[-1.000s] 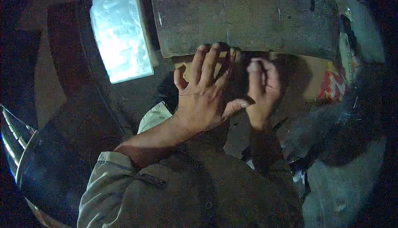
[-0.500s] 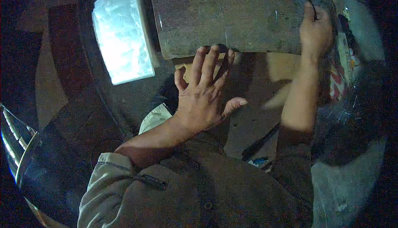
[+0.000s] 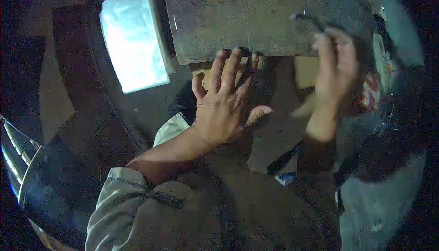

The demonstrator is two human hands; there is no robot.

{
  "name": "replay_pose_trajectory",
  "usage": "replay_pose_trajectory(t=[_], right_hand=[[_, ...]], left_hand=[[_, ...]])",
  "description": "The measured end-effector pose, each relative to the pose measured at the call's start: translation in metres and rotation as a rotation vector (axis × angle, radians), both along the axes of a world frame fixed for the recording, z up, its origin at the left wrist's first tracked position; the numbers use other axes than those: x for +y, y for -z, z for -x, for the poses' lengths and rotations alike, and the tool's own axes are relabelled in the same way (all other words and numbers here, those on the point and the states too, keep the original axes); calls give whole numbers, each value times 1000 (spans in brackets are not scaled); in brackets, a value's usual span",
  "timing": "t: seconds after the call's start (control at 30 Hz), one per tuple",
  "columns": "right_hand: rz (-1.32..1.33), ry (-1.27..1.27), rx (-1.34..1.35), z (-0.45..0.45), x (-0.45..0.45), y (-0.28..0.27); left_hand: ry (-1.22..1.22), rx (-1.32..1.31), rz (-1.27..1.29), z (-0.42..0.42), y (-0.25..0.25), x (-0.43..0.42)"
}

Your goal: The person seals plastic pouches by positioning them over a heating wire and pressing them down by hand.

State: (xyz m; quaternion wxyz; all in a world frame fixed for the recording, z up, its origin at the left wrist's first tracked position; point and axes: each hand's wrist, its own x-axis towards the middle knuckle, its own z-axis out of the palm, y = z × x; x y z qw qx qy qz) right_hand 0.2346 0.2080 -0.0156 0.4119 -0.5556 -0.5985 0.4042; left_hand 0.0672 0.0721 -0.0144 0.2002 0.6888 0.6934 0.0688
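My left hand (image 3: 224, 98) has its fingers spread, with the fingertips at the near edge of a worn brown board (image 3: 270, 18). Something small and dark shows by those fingertips, too unclear to name. To the right, my right hand (image 3: 336, 61) is raised near the board's front edge, blurred by motion. Its thumb and fingers pinch a thin dark strip (image 3: 315, 21), whose far end reaches left over the board.
A bright, plastic-looking packet (image 3: 135, 36) lies left of the board. Tan cardboard (image 3: 306, 72) shows under the board's near edge. A red and white printed piece (image 3: 371, 91) is at the right. A dark rod-like object (image 3: 283, 159) lies near my body.
My right hand first went from beside my left hand to the board's right side, where the dark strip showed in it. Since then it has come back toward me with the strip. My left hand stays put.
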Motion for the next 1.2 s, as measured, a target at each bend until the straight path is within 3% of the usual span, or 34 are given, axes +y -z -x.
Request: replay_pose_trajectory(t=[0.23, 0.57, 0.87, 1.0, 1.07, 1.2], right_hand=[[-77, -298, -199, 15, -30, 5], [-88, -310, -210, 19, -32, 7], [-126, -255, -207, 18, -30, 5], [-151, -95, -214, 11, -22, 2], [-147, 47, -57, 4, -8, 7], [-251, 214, -111, -10, 42, 21]], left_hand=[[11, -1, 19, 1, 1, 0], [-13, 12, -23, 0, 0, 0], [-11, 27, -11, 0, -4, 4], [-75, -65, 9, 0, -6, 8], [-70, -39, 12, -3, -6, 10], [-52, 12, -21, -2, -6, 8]])
